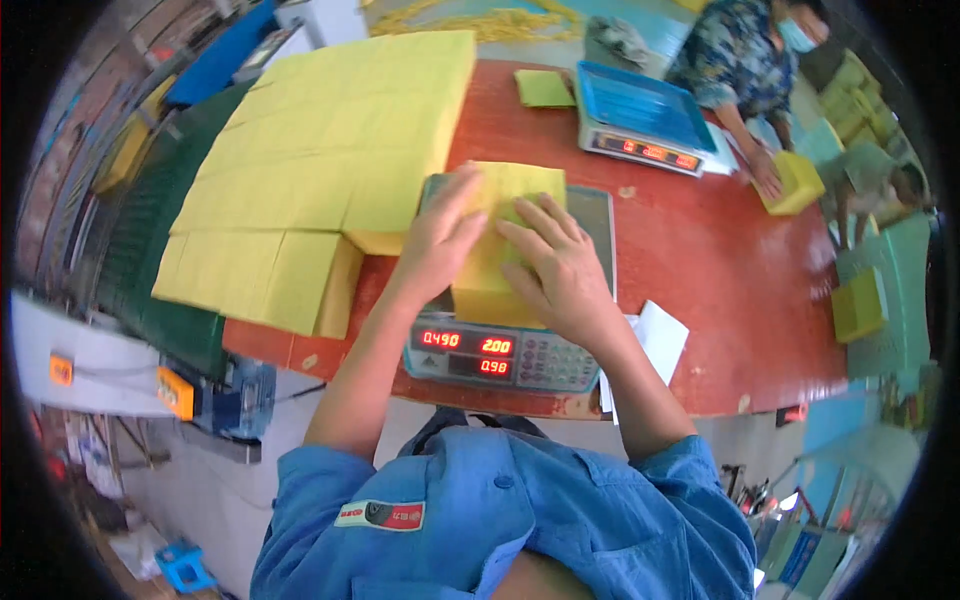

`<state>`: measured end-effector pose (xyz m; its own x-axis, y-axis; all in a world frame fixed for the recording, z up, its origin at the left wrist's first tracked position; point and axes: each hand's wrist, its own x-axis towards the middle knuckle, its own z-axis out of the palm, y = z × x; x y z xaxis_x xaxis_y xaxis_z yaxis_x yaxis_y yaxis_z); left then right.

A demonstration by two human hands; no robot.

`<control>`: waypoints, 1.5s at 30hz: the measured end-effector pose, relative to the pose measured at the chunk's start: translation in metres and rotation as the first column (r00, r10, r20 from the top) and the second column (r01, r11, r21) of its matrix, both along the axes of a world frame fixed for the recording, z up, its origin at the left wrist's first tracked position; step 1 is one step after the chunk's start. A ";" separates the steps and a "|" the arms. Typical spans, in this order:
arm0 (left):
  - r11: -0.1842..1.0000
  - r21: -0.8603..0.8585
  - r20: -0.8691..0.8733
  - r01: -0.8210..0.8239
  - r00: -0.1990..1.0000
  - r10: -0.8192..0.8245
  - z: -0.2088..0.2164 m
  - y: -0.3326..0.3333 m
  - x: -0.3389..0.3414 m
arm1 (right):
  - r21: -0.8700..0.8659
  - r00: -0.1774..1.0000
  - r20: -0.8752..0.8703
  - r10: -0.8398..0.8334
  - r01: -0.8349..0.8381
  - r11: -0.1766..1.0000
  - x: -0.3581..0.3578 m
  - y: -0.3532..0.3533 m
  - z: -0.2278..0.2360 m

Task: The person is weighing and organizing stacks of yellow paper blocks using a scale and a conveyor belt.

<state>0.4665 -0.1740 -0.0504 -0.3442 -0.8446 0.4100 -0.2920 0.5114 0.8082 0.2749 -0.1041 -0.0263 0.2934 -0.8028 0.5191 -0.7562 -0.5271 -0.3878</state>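
A thick block of yellow paper sheets [495, 300] rests on the plate of a digital weighing scale [596, 225], whose red display faces me. My left hand [440, 240] lies along the block's left upper edge, fingers stretched out. Spread over the top and right side is my right hand [560, 265], its fingertips touching the paper. Neither hand is wrapped round the block. Just left of the scale, many similar yellow paper blocks [320, 140] stand packed side by side in rows.
The red tabletop [730, 290] carries white papers [660, 345] right of my scale. Farther back are a blue-tray scale [640, 105] and a small yellow stack [543, 88]. A masked co-worker [740, 60] touches a yellow block [797, 185]. A green crate [890, 260] stands far right.
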 end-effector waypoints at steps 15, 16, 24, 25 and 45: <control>0.536 0.747 -0.596 0.394 0.753 0.277 -0.098 0.012 0.078 | 0.248 0.711 -0.162 -0.684 0.701 0.669 -0.096 0.155 -0.120; 0.509 0.749 -0.616 0.425 0.730 0.296 -0.102 0.007 0.076 | 0.311 0.736 -0.236 -0.635 0.676 0.668 -0.085 0.157 -0.127; 0.484 0.815 -0.534 0.319 0.737 0.413 -0.125 0.020 0.059 | 0.190 0.594 -0.354 -0.722 0.802 0.566 -0.097 0.150 -0.173; 0.503 0.812 -0.524 0.297 0.750 0.403 -0.117 0.026 0.043 | 0.226 0.584 -0.384 -0.715 0.811 0.540 -0.106 0.150 -0.171; 0.901 -0.356 0.451 -0.249 0.799 0.399 -0.029 -0.101 0.105 | -0.034 0.944 0.309 -0.112 0.128 0.991 0.024 0.113 -0.017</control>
<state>0.5716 -0.2751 -0.0797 -0.2896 -0.8272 0.4816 -0.8032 0.4837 0.3477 0.2994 0.0084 -0.0436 0.0168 -0.7914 0.6111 -0.6644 -0.4656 -0.5846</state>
